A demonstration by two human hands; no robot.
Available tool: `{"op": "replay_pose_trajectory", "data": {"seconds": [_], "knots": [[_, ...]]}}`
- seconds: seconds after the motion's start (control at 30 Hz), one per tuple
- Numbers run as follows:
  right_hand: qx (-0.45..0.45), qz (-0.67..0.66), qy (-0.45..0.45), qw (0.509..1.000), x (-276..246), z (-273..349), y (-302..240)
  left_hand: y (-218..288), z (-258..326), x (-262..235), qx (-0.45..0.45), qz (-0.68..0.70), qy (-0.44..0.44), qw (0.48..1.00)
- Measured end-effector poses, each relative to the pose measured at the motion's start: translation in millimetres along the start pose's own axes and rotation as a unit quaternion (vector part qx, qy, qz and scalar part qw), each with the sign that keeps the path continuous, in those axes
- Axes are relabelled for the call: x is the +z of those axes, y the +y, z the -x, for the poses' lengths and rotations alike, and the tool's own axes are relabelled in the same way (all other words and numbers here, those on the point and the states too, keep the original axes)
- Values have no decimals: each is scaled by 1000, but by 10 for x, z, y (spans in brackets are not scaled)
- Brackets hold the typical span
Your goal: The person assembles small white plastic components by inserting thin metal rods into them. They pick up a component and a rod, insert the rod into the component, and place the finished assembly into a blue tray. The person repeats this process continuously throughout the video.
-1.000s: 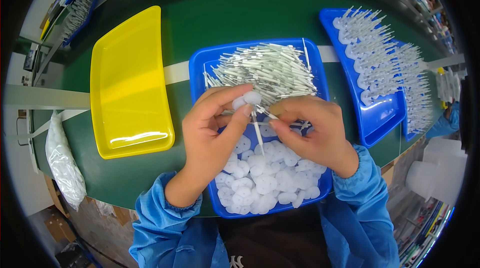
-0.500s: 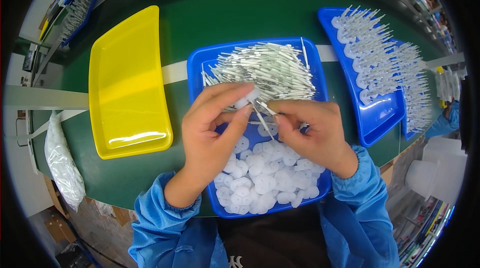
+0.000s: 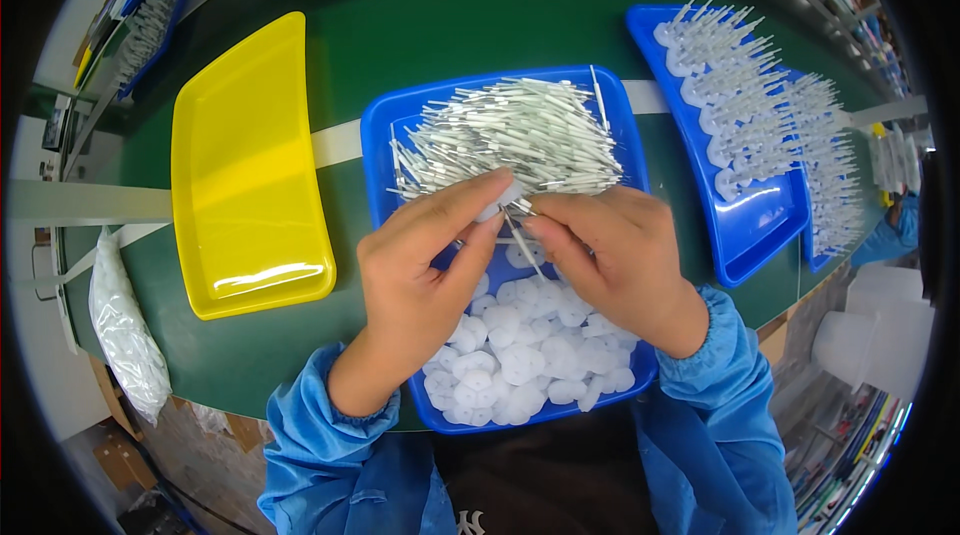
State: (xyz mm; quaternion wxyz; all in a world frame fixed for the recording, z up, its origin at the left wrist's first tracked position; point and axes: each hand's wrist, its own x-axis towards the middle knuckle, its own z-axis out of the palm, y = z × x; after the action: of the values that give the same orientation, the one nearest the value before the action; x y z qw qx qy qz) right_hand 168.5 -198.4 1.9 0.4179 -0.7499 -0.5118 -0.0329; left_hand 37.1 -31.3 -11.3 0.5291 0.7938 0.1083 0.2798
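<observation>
A white disc [image 3: 497,204] is being pinched between the thumb and forefinger of the left hand [image 3: 412,257], above the middle blue tray [image 3: 646,369], at twelve o'clock from the piled discs [image 3: 520,355]. By the right hand [image 3: 628,247], thumb and forefinger are being held close together at the disc's three-o'clock side; whether anything is being pinched there cannot be told. Ideally, the disc is being steadied by its rim while the white rod [image 3: 525,248] is being guided unbent. The rod's long axis is being slanted, its free tip being pointed toward five o'clock.
</observation>
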Motion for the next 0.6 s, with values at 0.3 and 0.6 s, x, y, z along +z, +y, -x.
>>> {"op": "replay_pose_trajectory", "data": {"seconds": [0.3, 0.6], "knots": [[-8, 43, -1, 999, -11, -17, -16, 24, 18, 14, 36, -47, -6, 998], [4, 3, -7, 1000, -35, -81, -36, 32, 62, 9, 29, -52, -7, 998]]}}
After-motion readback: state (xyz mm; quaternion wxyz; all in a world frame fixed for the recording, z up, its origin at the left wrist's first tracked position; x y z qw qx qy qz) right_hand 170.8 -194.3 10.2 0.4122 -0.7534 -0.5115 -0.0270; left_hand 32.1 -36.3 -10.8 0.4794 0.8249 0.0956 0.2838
